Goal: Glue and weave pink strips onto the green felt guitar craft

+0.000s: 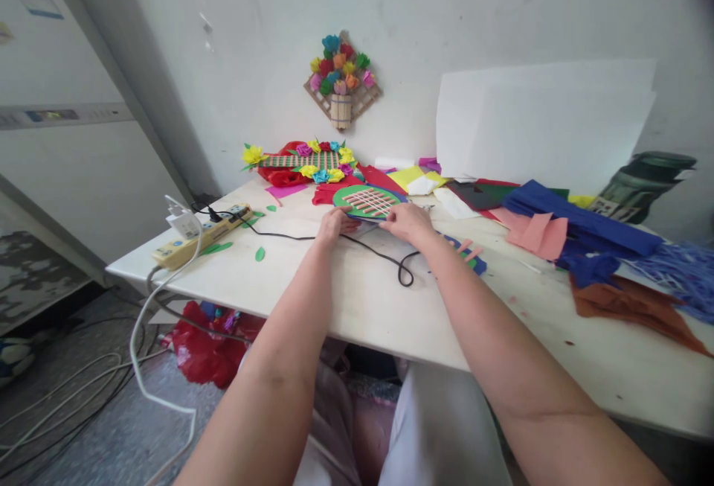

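Observation:
A round paper craft [369, 202] with a green ring, blue backing and a woven pink-and-white centre lies on the white table [357, 300]. My left hand [333, 225] grips its near left edge, fingers curled under. My right hand [409, 222] holds its near right edge, fingers pressed on the paper. A black cable [384, 251] runs under both hands.
A yellow power strip [195, 237] with a white plug sits at the left corner. Green paper leaves [259, 253] lie near it. A flowered woven piece [304, 161], blue paper [580, 229] and brown paper [630, 304] crowd the back and right. A red bag [206, 352] lies below.

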`<move>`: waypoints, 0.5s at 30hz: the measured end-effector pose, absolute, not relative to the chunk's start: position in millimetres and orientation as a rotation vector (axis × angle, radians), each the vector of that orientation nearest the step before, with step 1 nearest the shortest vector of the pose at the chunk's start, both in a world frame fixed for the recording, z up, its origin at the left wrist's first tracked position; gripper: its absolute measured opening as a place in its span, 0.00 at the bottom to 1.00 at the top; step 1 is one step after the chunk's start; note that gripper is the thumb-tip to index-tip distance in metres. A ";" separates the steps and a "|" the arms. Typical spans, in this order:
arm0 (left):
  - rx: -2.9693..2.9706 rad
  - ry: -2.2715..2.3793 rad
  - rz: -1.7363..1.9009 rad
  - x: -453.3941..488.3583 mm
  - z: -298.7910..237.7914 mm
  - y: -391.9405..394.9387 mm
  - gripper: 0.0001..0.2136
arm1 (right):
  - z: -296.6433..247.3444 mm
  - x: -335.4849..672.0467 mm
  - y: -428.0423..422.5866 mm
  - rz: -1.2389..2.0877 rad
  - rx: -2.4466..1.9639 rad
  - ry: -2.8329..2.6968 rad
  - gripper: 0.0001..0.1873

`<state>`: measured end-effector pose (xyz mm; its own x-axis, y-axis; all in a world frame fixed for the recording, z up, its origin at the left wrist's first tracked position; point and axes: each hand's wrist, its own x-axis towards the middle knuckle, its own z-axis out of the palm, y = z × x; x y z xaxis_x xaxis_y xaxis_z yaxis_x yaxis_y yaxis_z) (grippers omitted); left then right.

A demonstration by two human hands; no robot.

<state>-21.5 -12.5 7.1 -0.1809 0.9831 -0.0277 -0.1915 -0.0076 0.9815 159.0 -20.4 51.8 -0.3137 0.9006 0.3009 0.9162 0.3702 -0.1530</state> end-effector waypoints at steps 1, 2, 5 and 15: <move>0.966 1.198 1.419 -21.4 7.3 -12.8 0.22 | 51.0 159.0 -19.8 -0.066 -1.595 -2.299 0.13; 0.967 1.194 1.418 -21.3 7.6 -13.1 0.22 | 50.1 159.0 -19.2 -0.067 -1.600 -2.293 0.13; 0.970 1.177 1.420 -21.3 8.0 -13.9 0.22 | 48.4 158.7 -17.8 -0.069 -1.623 -2.275 0.13; 1.012 1.147 1.412 -21.6 6.0 -13.9 0.30 | 54.2 149.8 -24.1 -0.098 -1.754 -2.288 0.17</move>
